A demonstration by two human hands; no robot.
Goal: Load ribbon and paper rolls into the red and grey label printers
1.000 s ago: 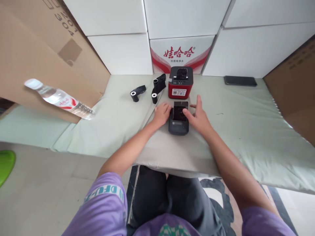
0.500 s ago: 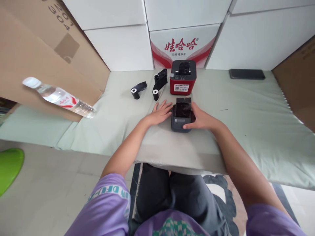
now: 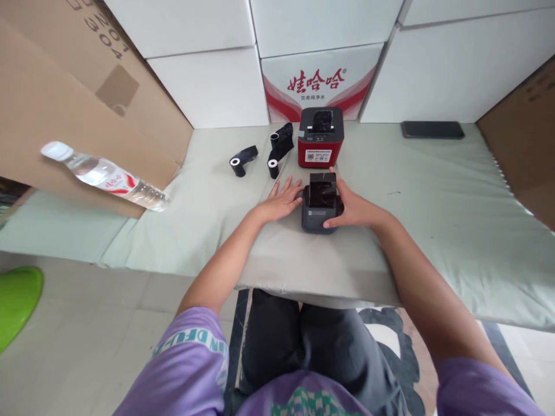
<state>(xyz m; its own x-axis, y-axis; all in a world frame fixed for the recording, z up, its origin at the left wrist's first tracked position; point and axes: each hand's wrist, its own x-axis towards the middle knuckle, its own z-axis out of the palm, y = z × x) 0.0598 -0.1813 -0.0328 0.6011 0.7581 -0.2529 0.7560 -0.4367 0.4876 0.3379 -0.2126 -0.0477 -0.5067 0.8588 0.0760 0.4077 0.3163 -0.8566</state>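
Note:
A small dark grey label printer (image 3: 319, 215) sits on the pale green padded surface (image 3: 433, 219) in front of me, its black lid raised. My left hand (image 3: 282, 201) lies flat against the printer's left side, fingers spread. My right hand (image 3: 353, 207) wraps the printer's right side, with fingers on the raised lid. Just behind stands a red printer with a black top (image 3: 320, 138). Left of the red printer lie two black ribbon rolls (image 3: 243, 160) (image 3: 278, 149).
A water bottle (image 3: 104, 175) lies at the left on a brown cardboard box (image 3: 56, 110). White boxes and one red-printed carton (image 3: 318, 86) line the back. A dark phone (image 3: 432, 129) lies at the back right. Brown cardboard (image 3: 526, 127) stands at the right; a green object (image 3: 15, 294) on the floor.
My right hand has moved from resting over the grey printer's top to gripping its right side, and the lid now stands raised. My left hand's fingers have spread flat.

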